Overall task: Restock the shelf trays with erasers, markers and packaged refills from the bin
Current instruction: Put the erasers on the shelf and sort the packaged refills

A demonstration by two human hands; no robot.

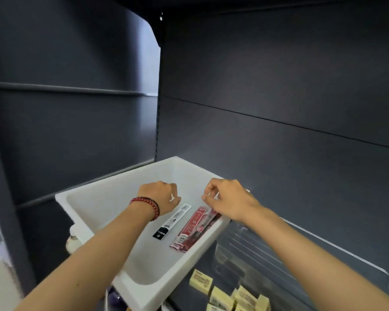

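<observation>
left hand [161, 196]: my fingers curled over white packet [173, 221], hold unclear
right hand [227, 198]: I pinch red packet [192, 227], far end
both: in bin [94, 198]

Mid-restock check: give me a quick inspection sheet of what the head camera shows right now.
Surface: dark shelf bay, with a white bin in front of it.
Job's things: black-and-white packet and red packets lie side by side in the bin; yellow erasers sit in the clear tray, lower right.
Clutter: unclear pale object under the bin's left edge.
Hands: left hand is curled at the black-and-white packet's top; right hand is pinched above the red packets; cannot tell if either grips.
Cables: nothing seen.
Surroundings: dark panels, bright gap upper left.
</observation>
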